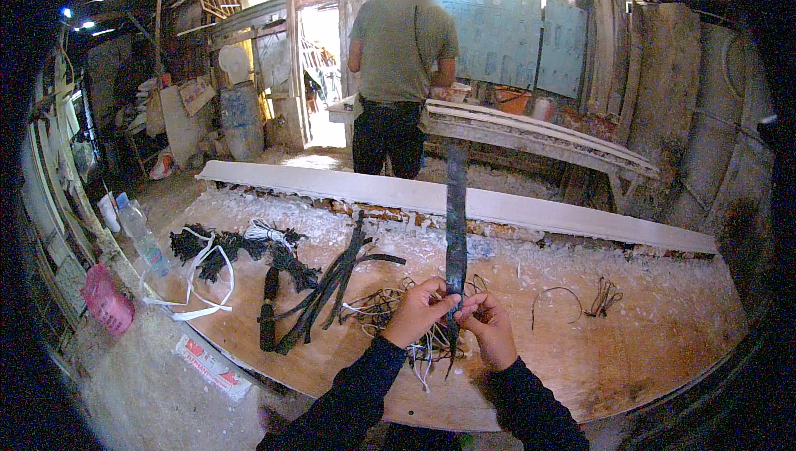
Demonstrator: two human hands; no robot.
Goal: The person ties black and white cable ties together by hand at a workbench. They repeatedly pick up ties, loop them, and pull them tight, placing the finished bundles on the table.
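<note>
A long flat black strip (456,240), rubber-like in look, runs from the table's far side down to my hands. My left hand (420,312) pinches its lower part between thumb and fingers. From the other side my right hand (487,325) grips the same spot, thumbs almost meeting. Below them a narrow tail of the strip (453,337) hangs down. Under and behind both hands lies a tangle of thin dark and pale cords (377,306). Left of it are loose black strips (332,281) and a black, wrapped rod-like piece (268,310).
Black fringed bundles (228,245) and a white strap (199,312) lie on the wooden table (572,351) at left. A cord loop (555,292) and small cord bunch (604,296) lie at right. A long white board (348,186) borders the far side; beyond stands a person (404,53).
</note>
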